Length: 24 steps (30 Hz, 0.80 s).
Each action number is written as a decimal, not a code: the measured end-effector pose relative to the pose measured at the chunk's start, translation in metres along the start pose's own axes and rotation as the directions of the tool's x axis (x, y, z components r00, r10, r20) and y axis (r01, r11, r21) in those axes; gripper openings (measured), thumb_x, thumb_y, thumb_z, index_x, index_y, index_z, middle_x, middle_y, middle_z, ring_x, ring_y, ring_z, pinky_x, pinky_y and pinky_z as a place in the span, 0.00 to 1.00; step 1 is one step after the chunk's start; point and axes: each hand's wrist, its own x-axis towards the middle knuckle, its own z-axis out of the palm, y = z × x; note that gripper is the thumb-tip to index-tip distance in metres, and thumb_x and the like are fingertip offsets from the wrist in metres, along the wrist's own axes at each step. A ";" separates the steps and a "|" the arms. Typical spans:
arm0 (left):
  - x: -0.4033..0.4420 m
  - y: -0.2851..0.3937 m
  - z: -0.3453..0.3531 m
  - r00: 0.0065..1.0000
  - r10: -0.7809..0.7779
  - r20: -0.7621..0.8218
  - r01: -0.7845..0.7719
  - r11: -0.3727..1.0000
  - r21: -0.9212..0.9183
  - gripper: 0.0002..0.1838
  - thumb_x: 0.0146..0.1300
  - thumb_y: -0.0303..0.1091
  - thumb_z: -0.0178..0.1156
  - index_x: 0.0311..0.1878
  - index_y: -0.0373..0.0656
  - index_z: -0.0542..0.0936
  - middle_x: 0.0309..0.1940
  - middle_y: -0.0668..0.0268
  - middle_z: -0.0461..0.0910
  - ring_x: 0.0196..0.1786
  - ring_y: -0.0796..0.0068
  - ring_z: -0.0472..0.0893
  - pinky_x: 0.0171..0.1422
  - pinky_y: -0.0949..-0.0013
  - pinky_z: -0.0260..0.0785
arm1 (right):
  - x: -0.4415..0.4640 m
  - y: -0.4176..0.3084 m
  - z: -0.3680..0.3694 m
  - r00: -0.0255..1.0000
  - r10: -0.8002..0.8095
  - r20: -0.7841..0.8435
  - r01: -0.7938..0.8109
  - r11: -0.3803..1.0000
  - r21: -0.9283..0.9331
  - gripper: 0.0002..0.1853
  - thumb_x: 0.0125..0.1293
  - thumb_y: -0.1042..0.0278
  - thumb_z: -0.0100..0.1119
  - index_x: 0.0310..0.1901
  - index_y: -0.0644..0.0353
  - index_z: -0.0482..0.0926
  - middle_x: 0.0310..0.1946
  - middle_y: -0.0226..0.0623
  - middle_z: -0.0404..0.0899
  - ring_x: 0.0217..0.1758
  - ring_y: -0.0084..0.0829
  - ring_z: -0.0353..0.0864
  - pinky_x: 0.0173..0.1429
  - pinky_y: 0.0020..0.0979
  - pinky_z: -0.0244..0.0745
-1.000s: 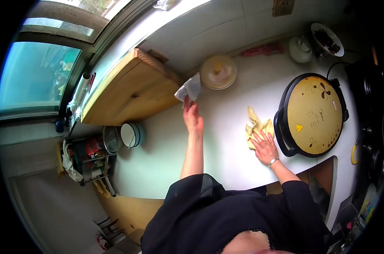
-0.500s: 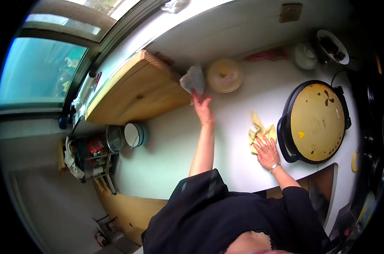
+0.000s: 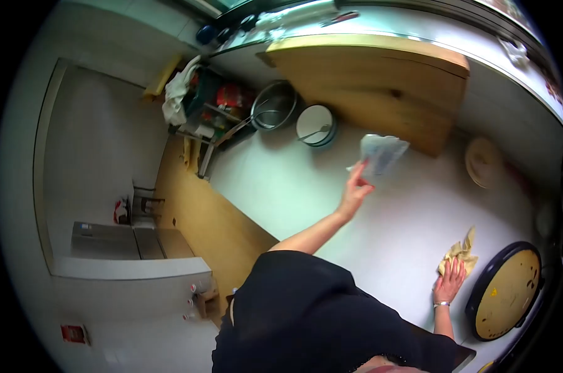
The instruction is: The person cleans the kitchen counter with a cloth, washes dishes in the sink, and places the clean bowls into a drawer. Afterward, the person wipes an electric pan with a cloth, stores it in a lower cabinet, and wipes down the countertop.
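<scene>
A crumpled clear plastic bag (image 3: pixel 383 153) is pinched at the fingertips of my left hand (image 3: pixel 354 196), in front of the thick wooden board (image 3: pixel 381 84). My right hand (image 3: pixel 449 283) lies with its fingers slightly apart on a bunched yellow cloth (image 3: pixel 459 258), pressing it against the white countertop (image 3: pixel 393 248). Part of the cloth is hidden under the fingers. Close to the right of that hand stands a round electric griddle (image 3: pixel 506 292) with a tan top and black rim.
A round lidded container (image 3: pixel 482 163) sits by the wall, right of the board. Further left are a white bowl (image 3: pixel 314 122) with a utensil on it, a metal pot (image 3: pixel 274 105) and a cluttered rack (image 3: pixel 210 109). A grey refrigerator (image 3: pixel 104 240) stands in the room beyond.
The view has swung left. My left hand has carried the plastic bag left, away from the lidded container and along the front of the board. The right hand remains on the cloth beside the griddle.
</scene>
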 end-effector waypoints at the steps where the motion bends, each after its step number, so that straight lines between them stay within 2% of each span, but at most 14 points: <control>1: -0.005 0.001 -0.030 0.998 0.006 -0.066 -0.002 0.997 0.072 0.35 0.45 0.23 0.52 0.61 0.47 0.59 0.60 0.69 0.56 0.37 0.80 0.66 0.44 0.78 0.66 | -0.001 -0.001 0.002 1.000 0.008 0.014 -0.007 0.999 -0.031 0.31 0.46 0.72 0.49 0.57 0.52 0.60 0.62 0.32 0.51 0.66 0.39 0.44 0.67 0.44 0.39; 4: -0.023 0.013 -0.117 0.929 -0.021 -0.370 0.080 0.986 0.145 0.33 0.40 0.25 0.55 0.56 0.46 0.67 0.54 0.69 0.65 0.39 0.76 0.66 0.43 0.75 0.60 | 0.000 -0.006 -0.001 0.998 0.036 0.047 -0.034 0.998 -0.047 0.31 0.47 0.73 0.49 0.57 0.51 0.59 0.62 0.32 0.50 0.66 0.39 0.44 0.67 0.43 0.39; 5: -0.026 0.019 -0.144 0.895 0.046 -0.443 0.012 0.992 0.127 0.33 0.40 0.24 0.54 0.56 0.46 0.67 0.51 0.70 0.67 0.39 0.76 0.66 0.42 0.77 0.61 | -0.001 -0.005 0.000 0.998 0.032 0.053 -0.029 0.998 -0.049 0.31 0.48 0.73 0.49 0.58 0.51 0.58 0.62 0.32 0.49 0.66 0.39 0.43 0.67 0.43 0.39; 8: -0.028 0.041 -0.218 0.792 0.044 -0.608 -0.044 0.999 0.015 0.34 0.41 0.19 0.49 0.58 0.49 0.64 0.53 0.59 0.62 0.45 0.73 0.67 0.47 0.74 0.64 | -0.002 -0.004 0.004 1.000 0.006 0.020 -0.005 0.997 -0.072 0.31 0.48 0.73 0.48 0.58 0.51 0.57 0.63 0.32 0.49 0.67 0.39 0.42 0.67 0.42 0.39; 10: -0.008 0.049 -0.269 0.771 0.104 -0.629 -0.102 0.994 0.039 0.35 0.41 0.19 0.50 0.59 0.44 0.61 0.54 0.58 0.62 0.52 0.70 0.64 0.49 0.72 0.63 | -0.007 -0.008 0.007 0.993 0.092 0.078 -0.084 0.991 -0.104 0.32 0.49 0.73 0.48 0.59 0.51 0.56 0.63 0.33 0.48 0.67 0.39 0.41 0.68 0.41 0.38; 12: 0.024 0.055 -0.309 0.744 0.135 -0.654 -0.158 0.987 0.023 0.35 0.41 0.20 0.50 0.60 0.42 0.60 0.54 0.58 0.62 0.54 0.69 0.63 0.50 0.72 0.63 | -0.005 -0.007 0.004 0.992 0.059 0.111 -0.048 0.993 -0.104 0.32 0.49 0.74 0.47 0.59 0.51 0.55 0.63 0.34 0.47 0.67 0.38 0.40 0.68 0.41 0.37; 14: 0.063 0.057 -0.341 0.770 0.102 -0.629 -0.310 0.922 -0.230 0.39 0.42 0.21 0.51 0.62 0.40 0.53 0.56 0.59 0.60 0.58 0.68 0.59 0.58 0.68 0.54 | -0.005 -0.005 0.004 0.992 0.052 0.112 -0.037 0.990 -0.138 0.31 0.49 0.74 0.47 0.59 0.52 0.55 0.63 0.34 0.47 0.67 0.39 0.39 0.68 0.41 0.37; 15: 0.082 0.056 -0.356 0.772 0.101 -0.627 -0.316 0.918 -0.241 0.39 0.42 0.21 0.51 0.62 0.40 0.53 0.56 0.59 0.60 0.58 0.68 0.59 0.58 0.68 0.54 | -0.003 -0.010 0.001 0.989 0.058 0.136 -0.038 0.988 -0.147 0.32 0.49 0.74 0.48 0.59 0.52 0.55 0.64 0.34 0.46 0.67 0.39 0.39 0.68 0.41 0.37; 17: 0.128 0.056 -0.373 0.782 0.002 -0.624 -0.298 0.879 -0.372 0.41 0.43 0.22 0.51 0.64 0.43 0.48 0.58 0.59 0.59 0.60 0.67 0.58 0.64 0.65 0.41 | -0.002 -0.014 -0.001 0.982 0.095 0.166 -0.074 0.989 -0.130 0.33 0.48 0.76 0.49 0.59 0.54 0.55 0.64 0.34 0.45 0.68 0.40 0.38 0.68 0.42 0.38; 18: 0.151 0.053 -0.384 0.797 0.000 -0.604 -0.291 0.876 -0.385 0.41 0.43 0.22 0.51 0.64 0.43 0.48 0.58 0.59 0.59 0.60 0.67 0.58 0.64 0.65 0.41 | 0.000 -0.022 -0.002 0.980 0.120 0.160 -0.098 0.985 -0.140 0.33 0.48 0.76 0.49 0.59 0.54 0.55 0.64 0.34 0.45 0.68 0.40 0.38 0.68 0.42 0.38; 20: 0.190 0.043 -0.399 0.809 -0.050 -0.586 -0.294 0.828 -0.477 0.40 0.45 0.22 0.50 0.64 0.45 0.46 0.61 0.62 0.55 0.63 0.71 0.53 0.66 0.63 0.25 | 0.005 -0.032 -0.010 0.949 0.229 0.217 -0.220 0.973 -0.068 0.32 0.48 0.80 0.48 0.59 0.55 0.56 0.64 0.35 0.45 0.68 0.40 0.37 0.68 0.40 0.38; 22: 0.234 0.016 -0.424 0.800 -0.159 -0.579 -0.300 0.729 -0.615 0.39 0.45 0.24 0.51 0.64 0.50 0.50 0.58 0.61 0.59 0.63 0.68 0.54 0.66 0.63 0.29 | 0.006 -0.034 0.002 0.926 0.317 0.204 -0.319 0.947 -0.022 0.31 0.48 0.82 0.46 0.58 0.57 0.58 0.63 0.37 0.46 0.68 0.40 0.38 0.68 0.38 0.38; 23: 0.254 0.005 -0.433 0.747 -0.226 -0.625 -0.290 0.736 -0.612 0.32 0.45 0.25 0.52 0.58 0.50 0.60 0.52 0.64 0.64 0.57 0.67 0.60 0.64 0.63 0.40 | 0.008 -0.036 0.005 0.918 0.330 0.221 -0.342 0.940 0.018 0.31 0.47 0.84 0.46 0.58 0.58 0.58 0.63 0.38 0.47 0.68 0.40 0.38 0.68 0.37 0.39; 24: 0.279 -0.020 -0.453 0.742 -0.260 -0.618 -0.347 0.640 -0.686 0.23 0.43 0.25 0.52 0.47 0.49 0.68 0.44 0.66 0.68 0.48 0.68 0.65 0.57 0.64 0.53 | 0.011 -0.047 0.002 0.906 0.344 0.245 -0.367 0.929 0.051 0.32 0.47 0.85 0.45 0.58 0.58 0.58 0.63 0.39 0.48 0.68 0.41 0.38 0.68 0.36 0.39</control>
